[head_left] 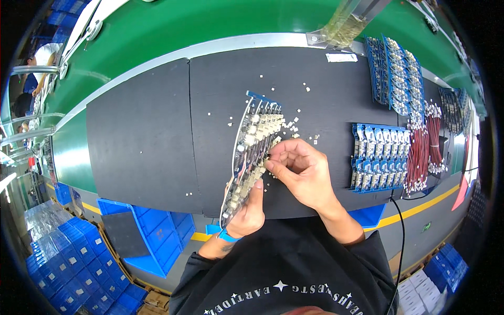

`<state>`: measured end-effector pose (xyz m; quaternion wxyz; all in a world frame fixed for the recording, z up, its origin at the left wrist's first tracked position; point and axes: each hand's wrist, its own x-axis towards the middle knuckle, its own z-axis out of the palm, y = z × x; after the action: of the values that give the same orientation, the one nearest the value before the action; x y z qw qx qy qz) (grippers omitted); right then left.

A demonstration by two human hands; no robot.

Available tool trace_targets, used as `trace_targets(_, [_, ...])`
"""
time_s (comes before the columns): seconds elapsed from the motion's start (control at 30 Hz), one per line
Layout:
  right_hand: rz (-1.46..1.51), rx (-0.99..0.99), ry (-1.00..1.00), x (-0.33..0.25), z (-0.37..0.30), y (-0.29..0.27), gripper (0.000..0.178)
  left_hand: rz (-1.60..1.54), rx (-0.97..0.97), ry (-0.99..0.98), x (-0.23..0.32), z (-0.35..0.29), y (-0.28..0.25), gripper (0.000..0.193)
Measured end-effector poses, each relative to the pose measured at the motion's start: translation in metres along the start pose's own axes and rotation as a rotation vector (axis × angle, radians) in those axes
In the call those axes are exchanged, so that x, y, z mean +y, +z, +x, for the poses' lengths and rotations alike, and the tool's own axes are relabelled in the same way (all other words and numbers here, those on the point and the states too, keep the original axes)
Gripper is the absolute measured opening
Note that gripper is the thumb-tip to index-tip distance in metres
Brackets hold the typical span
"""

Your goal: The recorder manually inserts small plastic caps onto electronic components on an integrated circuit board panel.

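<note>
Black short-sleeved shirt (294, 268) nearest. Left grip (247, 218), a blue band (231, 237) at its wrist, clasps the lower end of a long blue-edged circuit-board panel (251, 149) set with rows of cream connectors; thumb on the near face, fingers mostly hidden behind. Panel slants up and away from that hand over the worktop, tilted on edge; whether its far end touches down, cannot tell. Right grip (302, 173) at the panel's right edge, about mid-length: thumb and forefinger drawn together against the connectors, other fingers curled. Whether a piece is pinched between them, cannot tell. Worktop (142, 131) matt black, a seam crossing left of the panel. Small cream bits (294, 123) scattered, thickest just beside the panel's right side, a few strays left. Right of the hands, two rows of blue boards with silver parts (380, 157); beside them bundles of dark-red wires with white ends (417, 157); more blue boards in leaning stacks (396, 76) beyond. Left below, an open blue plastic crate (160, 233) and stacked blue boxes (79, 268) on the floor. Past the worktop's pale edge strip, a glossy green surface (220, 26). Far left, a co-worker in a white top (47, 55).
</note>
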<state>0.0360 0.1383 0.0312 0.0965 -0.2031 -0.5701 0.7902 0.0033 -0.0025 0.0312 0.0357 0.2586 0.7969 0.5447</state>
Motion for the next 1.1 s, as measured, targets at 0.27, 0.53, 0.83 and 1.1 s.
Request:
trace_targets(0.27, [0.119,-0.014,-0.001,-0.009,-0.002,0.009,0.022,-0.184,0.015,-0.002,0.001,0.006,0.008,0.03])
trace_targets(0.53, [0.093,0.008,-0.009,-0.013,-0.001,0.012,0.022,-0.226,-0.004,-0.019,0.002,0.01,0.004,0.031])
trace_targets(0.83, [0.132,-0.048,-0.038,-0.012,-0.004,0.008,0.026,-0.173,-0.031,0.003,-0.002,0.011,0.005,0.033])
trace_targets(1.1, [0.185,-0.089,-0.056,-0.019,-0.004,0.013,0.026,-0.227,-0.029,0.012,-0.004,0.008,0.009,0.034])
